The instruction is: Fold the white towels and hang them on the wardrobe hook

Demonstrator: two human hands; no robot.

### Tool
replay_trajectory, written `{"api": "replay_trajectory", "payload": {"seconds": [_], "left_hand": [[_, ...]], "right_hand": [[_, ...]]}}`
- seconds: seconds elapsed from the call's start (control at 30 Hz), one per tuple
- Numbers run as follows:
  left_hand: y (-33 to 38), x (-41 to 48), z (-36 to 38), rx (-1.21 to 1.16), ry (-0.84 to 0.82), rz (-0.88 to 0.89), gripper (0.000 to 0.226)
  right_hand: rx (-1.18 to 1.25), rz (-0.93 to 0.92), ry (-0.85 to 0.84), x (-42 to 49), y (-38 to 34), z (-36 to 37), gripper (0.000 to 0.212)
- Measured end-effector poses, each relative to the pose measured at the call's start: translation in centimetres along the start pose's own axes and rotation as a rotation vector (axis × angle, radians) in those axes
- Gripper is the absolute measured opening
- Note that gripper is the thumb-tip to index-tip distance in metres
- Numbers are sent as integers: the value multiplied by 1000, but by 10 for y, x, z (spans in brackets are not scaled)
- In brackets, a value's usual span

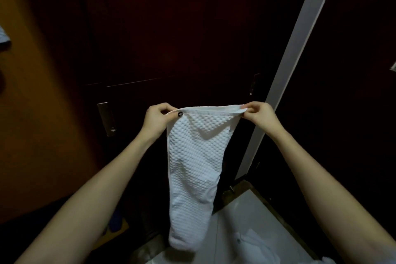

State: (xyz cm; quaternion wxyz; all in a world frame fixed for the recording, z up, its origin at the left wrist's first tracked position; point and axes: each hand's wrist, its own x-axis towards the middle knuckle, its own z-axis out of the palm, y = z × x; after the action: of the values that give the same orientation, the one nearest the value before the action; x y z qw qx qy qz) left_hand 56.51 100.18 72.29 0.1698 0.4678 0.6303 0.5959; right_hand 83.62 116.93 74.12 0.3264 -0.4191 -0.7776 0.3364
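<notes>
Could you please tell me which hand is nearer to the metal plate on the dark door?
Left. The left hand pinches one top corner of the towel, just right of the plate; the right hand pinches the other corner, farther right.

one white towel (192, 167); two hands, a left hand (157, 119) and a right hand (260, 114); one metal plate (106, 118); one pale upright strip (295, 49)

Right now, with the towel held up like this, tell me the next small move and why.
Probably bring the left hand across to the right hand, so the towel folds in half. Each hand pinches a top corner, the towel hangs full-length before the wardrobe door, and no hook is in view.
</notes>
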Motion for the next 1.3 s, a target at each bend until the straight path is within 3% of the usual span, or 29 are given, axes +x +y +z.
{"api": "replay_trajectory", "payload": {"seconds": [0.1,0.23,0.43,0.63,0.83,1.07,1.3], "left_hand": [[-3,10,-14,73,-88,-11,15],[-11,14,-38,180,-182,5,19],[-13,15,-67,226,-322,-86,13],[-12,22,-78,249,-415,-146,15],[-8,30,-84,260,-288,-179,13],[0,25,-79,203,-327,-100,12],[-6,19,-66,92,-131,-93,12]], "right_hand": [[-38,-71,-31,-3,6,8,2],[-7,-164,-92,-4,-1,20,16],[-290,-295,-105,8,-25,41,11],[-173,-261,-39,14,-47,52,15],[106,-268,-160,21,-59,38,15],[112,-281,-224,12,-59,30,6],[132,-257,-172,9,-53,29,13]]}}
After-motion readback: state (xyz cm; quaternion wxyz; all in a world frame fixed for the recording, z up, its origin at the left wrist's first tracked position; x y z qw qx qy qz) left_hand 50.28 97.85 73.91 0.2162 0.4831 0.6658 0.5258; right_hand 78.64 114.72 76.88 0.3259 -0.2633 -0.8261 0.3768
